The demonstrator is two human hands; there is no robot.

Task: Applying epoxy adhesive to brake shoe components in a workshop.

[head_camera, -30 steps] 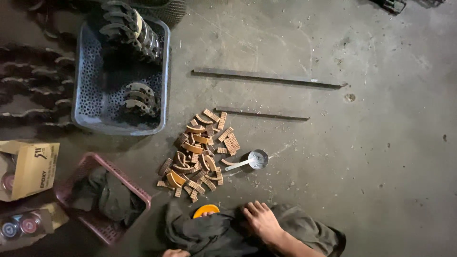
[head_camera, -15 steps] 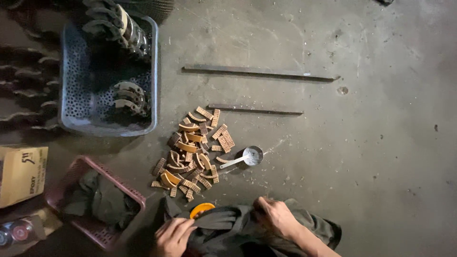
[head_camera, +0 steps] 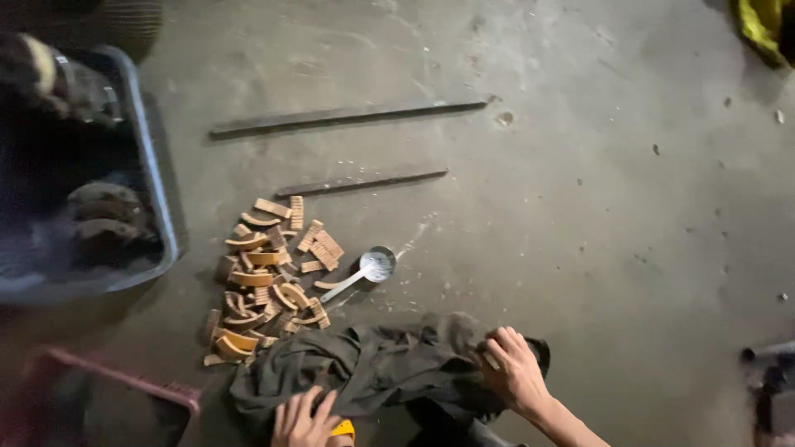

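Note:
A dark crumpled cloth (head_camera: 373, 372) lies on the concrete floor at the bottom of the head view. My right hand (head_camera: 513, 368) grips its right edge with curled fingers. My left hand (head_camera: 302, 418) rests flat on the cloth's lower left part, fingers spread, next to a small yellow object (head_camera: 344, 430) that peeks out below. Just beyond the cloth is a pile of several curved tan brake-lining pieces (head_camera: 265, 281). A small metal spoon-like scoop (head_camera: 368, 271) lies to the right of the pile.
A grey plastic crate (head_camera: 157, 207) with dark curved metal parts stands at the left. A reddish basket (head_camera: 124, 385) is at the bottom left. Two long metal bars (head_camera: 348, 116) (head_camera: 360, 183) lie on the floor beyond the pile. A dark pipe end (head_camera: 766, 356) shows at the right edge.
The view has shifted right, so the crate and pile sit further left. My right hand has moved right along the cloth, spreading it; my left hand has come down onto the cloth.

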